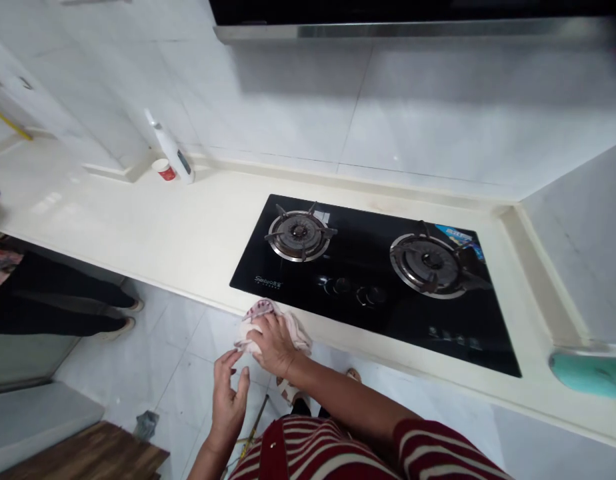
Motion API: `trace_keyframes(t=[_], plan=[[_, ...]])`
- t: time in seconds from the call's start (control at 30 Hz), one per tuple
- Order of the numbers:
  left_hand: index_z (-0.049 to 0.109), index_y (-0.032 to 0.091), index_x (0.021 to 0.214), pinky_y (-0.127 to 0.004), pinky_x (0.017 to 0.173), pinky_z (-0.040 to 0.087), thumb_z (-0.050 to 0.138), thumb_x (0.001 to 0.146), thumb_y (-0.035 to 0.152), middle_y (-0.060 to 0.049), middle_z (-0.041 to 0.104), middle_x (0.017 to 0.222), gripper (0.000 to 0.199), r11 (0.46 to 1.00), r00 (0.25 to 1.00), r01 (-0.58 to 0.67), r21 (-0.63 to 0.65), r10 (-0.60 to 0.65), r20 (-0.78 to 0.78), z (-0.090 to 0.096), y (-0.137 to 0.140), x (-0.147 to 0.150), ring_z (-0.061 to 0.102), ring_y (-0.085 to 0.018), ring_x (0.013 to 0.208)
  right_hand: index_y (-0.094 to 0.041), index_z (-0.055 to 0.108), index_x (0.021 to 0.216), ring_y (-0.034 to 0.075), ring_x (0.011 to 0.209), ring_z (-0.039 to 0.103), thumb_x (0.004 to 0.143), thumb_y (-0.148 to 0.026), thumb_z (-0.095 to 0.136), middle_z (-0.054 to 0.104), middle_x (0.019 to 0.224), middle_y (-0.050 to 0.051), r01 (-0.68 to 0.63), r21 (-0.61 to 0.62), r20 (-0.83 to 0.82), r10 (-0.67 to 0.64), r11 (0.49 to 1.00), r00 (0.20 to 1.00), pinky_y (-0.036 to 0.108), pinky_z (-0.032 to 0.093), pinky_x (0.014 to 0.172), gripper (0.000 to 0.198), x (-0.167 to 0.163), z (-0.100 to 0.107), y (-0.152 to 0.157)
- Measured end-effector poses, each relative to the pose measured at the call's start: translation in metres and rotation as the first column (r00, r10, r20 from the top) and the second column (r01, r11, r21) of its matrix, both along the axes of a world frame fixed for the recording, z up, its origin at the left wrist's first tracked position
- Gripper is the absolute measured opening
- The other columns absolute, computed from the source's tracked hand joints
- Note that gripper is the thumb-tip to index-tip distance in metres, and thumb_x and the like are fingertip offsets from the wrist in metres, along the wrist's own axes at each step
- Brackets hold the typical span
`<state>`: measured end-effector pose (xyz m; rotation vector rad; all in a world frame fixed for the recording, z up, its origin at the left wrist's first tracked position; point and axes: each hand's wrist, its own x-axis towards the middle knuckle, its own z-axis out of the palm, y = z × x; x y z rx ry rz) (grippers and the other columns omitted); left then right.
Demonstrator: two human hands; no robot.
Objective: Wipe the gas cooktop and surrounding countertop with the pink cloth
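Observation:
My right hand (275,347) grips a pale cloth (298,332) with a reddish pattern, bunched at the front edge of the cream countertop (198,247). Just left of it and lower, my left hand (229,393) hangs in front of the counter with thumb and fingers apart. Its fingertips come close to the cloth's lower left side; whether they touch it I cannot tell. Beyond the cloth lies a black gas stove (358,287) with two burners and two knobs, set into the counter.
A white bottle (173,150) and a red-and-white cup (164,169) stand near the back wall on the left. A green cylindrical object (588,375) lies at the right. The range hood (413,30) overhangs the stove. Another person's legs (63,293) are at the left.

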<state>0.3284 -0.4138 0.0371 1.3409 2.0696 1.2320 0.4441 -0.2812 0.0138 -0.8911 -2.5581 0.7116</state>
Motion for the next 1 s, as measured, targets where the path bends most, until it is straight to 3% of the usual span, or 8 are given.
trace_keyframes(t=[0.17,0.33,0.47,0.57,0.67,0.77,0.87,1.0], plan=[[0.044,0.024,0.14,-0.044,0.094,0.054,0.054,0.087,0.062,-0.016,0.047,0.144,0.065,0.93,0.913,-0.31,-0.199,0.35,0.209,-0.015,-0.023,-0.03,0.055,-0.028,0.125,-0.022,0.06,0.096,0.022,0.113,0.052,0.067,-0.012,0.061,0.059,0.112,0.004,-0.058,-0.374,-0.328,-0.073,0.926,0.942,0.039,0.039,0.1,0.031,-0.018,0.012,-0.018],[0.035,0.022,0.148,-0.04,0.087,0.057,0.046,0.086,0.073,-0.016,0.062,0.132,0.081,0.981,0.743,-0.035,-0.191,0.153,0.651,-0.009,0.009,-0.028,0.067,-0.026,0.108,-0.023,0.053,0.094,0.02,0.113,0.056,0.067,-0.017,0.049,0.058,0.11,0.004,-0.182,-0.551,-0.596,-0.231,0.814,0.769,0.034,0.044,0.099,0.027,-0.005,0.051,-0.005],[0.054,0.014,0.133,-0.041,0.084,0.057,0.067,0.075,0.067,-0.013,0.073,0.105,0.079,0.984,0.641,0.056,-0.167,0.092,0.762,0.028,0.066,-0.005,0.07,-0.026,0.092,-0.022,0.05,0.099,0.021,0.108,0.057,0.068,-0.021,0.051,0.057,0.12,0.007,-0.127,-0.473,-0.641,-0.242,0.872,0.728,0.034,0.046,0.096,0.031,0.014,0.07,0.025],[0.065,0.017,0.116,-0.037,0.082,0.057,0.071,0.076,0.057,-0.006,0.071,0.095,0.057,0.995,0.829,0.035,-0.096,0.025,0.559,0.055,0.107,0.008,0.068,-0.022,0.087,-0.022,0.051,0.105,0.02,0.105,0.058,0.071,-0.022,0.054,0.056,0.127,0.009,-0.024,-0.395,-0.606,-0.241,0.918,0.758,0.034,0.048,0.093,0.034,0.041,0.069,0.05],[0.072,0.022,0.106,-0.039,0.093,0.052,0.064,0.086,0.048,-0.007,0.066,0.108,0.033,0.979,0.958,0.205,0.021,-0.205,0.203,0.062,0.136,0.017,0.063,-0.023,0.104,-0.023,0.054,0.109,0.021,0.109,0.059,0.077,-0.021,0.054,0.057,0.132,0.009,0.089,-0.365,-0.499,-0.275,0.927,0.822,0.035,0.049,0.095,0.032,0.079,0.056,0.065],[0.071,0.03,0.115,-0.048,0.098,0.047,0.067,0.085,0.042,-0.01,0.059,0.131,0.032,0.925,0.918,0.367,-0.096,-0.377,-0.123,0.048,0.151,0.027,0.053,-0.029,0.123,-0.023,0.058,0.114,0.024,0.123,0.055,0.082,-0.02,0.053,0.056,0.135,0.011,0.299,-0.339,-0.325,-0.409,0.892,0.853,0.042,0.047,0.104,0.033,0.126,0.033,0.06],[0.065,0.034,0.126,-0.059,0.102,0.039,0.076,0.079,0.044,-0.013,0.044,0.152,0.05,0.903,0.83,0.364,-0.229,-0.426,-0.36,0.026,0.155,0.039,0.039,-0.038,0.136,-0.023,0.06,0.114,0.025,0.12,0.057,0.09,-0.024,0.051,0.06,0.126,0.011,0.474,-0.304,-0.219,-0.545,0.826,0.809,0.046,0.047,0.104,0.026,0.167,0.011,0.043],[0.057,0.032,0.137,-0.072,0.105,0.026,0.079,0.073,0.052,-0.019,0.036,0.157,0.071,0.897,0.781,0.333,-0.29,-0.435,-0.449,0.002,0.164,0.066,0.028,-0.048,0.142,-0.025,0.061,0.109,0.021,0.105,0.064,0.095,-0.026,0.047,0.065,0.109,0.008,0.456,-0.304,-0.199,-0.523,0.837,0.828,0.04,0.054,0.093,0.02,0.196,0.0,0.03]])
